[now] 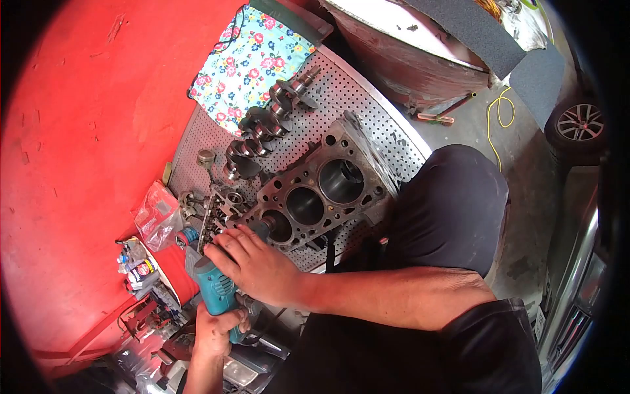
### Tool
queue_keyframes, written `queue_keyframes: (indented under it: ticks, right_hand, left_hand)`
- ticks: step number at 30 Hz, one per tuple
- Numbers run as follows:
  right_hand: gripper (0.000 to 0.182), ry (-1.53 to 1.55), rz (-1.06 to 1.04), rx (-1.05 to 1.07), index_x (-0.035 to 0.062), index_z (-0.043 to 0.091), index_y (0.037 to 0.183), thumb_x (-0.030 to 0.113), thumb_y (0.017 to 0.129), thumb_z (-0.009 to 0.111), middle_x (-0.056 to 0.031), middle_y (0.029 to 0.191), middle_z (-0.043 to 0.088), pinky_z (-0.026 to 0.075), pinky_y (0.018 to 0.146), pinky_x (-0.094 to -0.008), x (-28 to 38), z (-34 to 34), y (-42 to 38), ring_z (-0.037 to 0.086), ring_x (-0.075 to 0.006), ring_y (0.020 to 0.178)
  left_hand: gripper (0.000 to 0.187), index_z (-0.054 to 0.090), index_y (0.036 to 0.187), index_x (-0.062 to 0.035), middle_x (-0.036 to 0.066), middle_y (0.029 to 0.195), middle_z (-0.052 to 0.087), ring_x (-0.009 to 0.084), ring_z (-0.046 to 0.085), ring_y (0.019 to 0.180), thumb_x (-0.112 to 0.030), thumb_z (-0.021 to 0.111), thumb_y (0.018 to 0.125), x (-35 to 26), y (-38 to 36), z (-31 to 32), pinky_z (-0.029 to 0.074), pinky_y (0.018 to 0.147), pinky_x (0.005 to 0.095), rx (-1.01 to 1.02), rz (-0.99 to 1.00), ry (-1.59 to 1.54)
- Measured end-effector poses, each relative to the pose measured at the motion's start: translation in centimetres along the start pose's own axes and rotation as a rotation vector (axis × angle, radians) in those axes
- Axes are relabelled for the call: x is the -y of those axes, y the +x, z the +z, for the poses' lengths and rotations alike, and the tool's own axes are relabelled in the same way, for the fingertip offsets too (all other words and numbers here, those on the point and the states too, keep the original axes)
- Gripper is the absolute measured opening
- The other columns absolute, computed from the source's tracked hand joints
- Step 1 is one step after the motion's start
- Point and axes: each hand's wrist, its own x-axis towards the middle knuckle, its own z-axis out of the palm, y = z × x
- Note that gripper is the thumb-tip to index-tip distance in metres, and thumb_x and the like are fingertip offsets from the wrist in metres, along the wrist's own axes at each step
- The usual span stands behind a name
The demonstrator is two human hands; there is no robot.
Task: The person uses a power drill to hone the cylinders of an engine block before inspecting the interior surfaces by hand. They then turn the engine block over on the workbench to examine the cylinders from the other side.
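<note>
A teal power drill [220, 289] lies across the lower left of the bench area, its front end towards the engine block [314, 222]. My left hand [215, 331] is wrapped round its handle. Across the front of the drill rests my right hand [259, 266], fingers bent over it. A dark round attachment [266, 225] shows just past my right fingers, at the edge of the nearest cylinder bore. Whether it touches the bore wall is hard to tell. The block lies with its open bores facing up.
A crankshaft [262, 128] lies on the perforated metal bench [387, 121], beside a floral cloth [252, 62]. Pistons and small metal parts [213, 197] crowd the left, near a plastic bag [157, 213] and bottles [139, 270]. A large drum [407, 59] stands behind.
</note>
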Motion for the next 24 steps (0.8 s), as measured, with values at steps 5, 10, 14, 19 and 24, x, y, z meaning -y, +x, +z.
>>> queue_keyframes:
  ticks: [5,10,14,19,24]
  right_hand:
    - [0.055,0.010,0.034,0.008,-0.0011,0.048,0.142,0.016,0.090,0.057,-0.0243,0.134,0.055,0.037,0.119,-0.0530,-0.9,0.0,-0.7,0.053,-0.0404,0.130]
    - [0.056,-0.006,0.056,0.013,-0.0017,0.047,0.142,0.012,0.089,0.056,-0.0243,0.135,0.054,0.036,0.120,-0.0530,-2.2,0.1,-1.2,0.052,-0.0408,0.132]
    - [0.063,0.016,0.112,0.019,-0.0027,0.047,0.143,0.007,0.083,0.062,-0.0236,0.136,0.053,0.036,0.120,-0.0534,-3.6,0.4,-2.0,0.053,-0.0408,0.130]
    - [0.074,0.076,0.121,-0.007,-0.0033,0.047,0.142,0.003,0.072,0.071,-0.0226,0.136,0.053,0.039,0.119,-0.0525,-5.1,-0.4,-2.4,0.054,-0.0411,0.128]
    - [0.082,0.115,0.077,0.016,-0.0015,0.049,0.140,0.007,0.064,0.078,-0.0205,0.135,0.054,0.043,0.115,-0.0501,-6.3,-0.1,-2.6,0.055,-0.0398,0.127]
  left_hand:
    - [0.022,0.062,0.093,0.0059,0.012,0.070,0.061,0.0210,0.058,0.053,0.005,0.065,0.072,0.5,1.3,0.7,0.049,0.053,0.0338,0.045,-0.011,0.011]
    - [0.019,0.063,0.091,0.0053,0.011,0.069,0.062,0.0213,0.058,0.053,0.005,0.065,0.073,1.3,2.8,1.3,0.050,0.053,0.0350,0.049,-0.013,0.016]
    - [0.013,0.064,0.087,0.0033,0.009,0.069,0.062,0.0205,0.059,0.053,0.006,0.066,0.074,1.6,4.4,2.4,0.048,0.053,0.0334,0.066,-0.059,0.019]
    - [0.008,0.065,0.084,0.0021,0.008,0.068,0.063,0.0184,0.060,0.055,0.002,0.066,0.075,1.5,5.2,3.5,0.048,0.054,0.0336,0.075,-0.054,0.140]
    - [0.008,0.066,0.084,0.0022,0.007,0.069,0.064,0.0173,0.060,0.055,0.001,0.067,0.076,1.3,5.2,3.6,0.046,0.054,0.0319,0.059,-0.079,0.178]
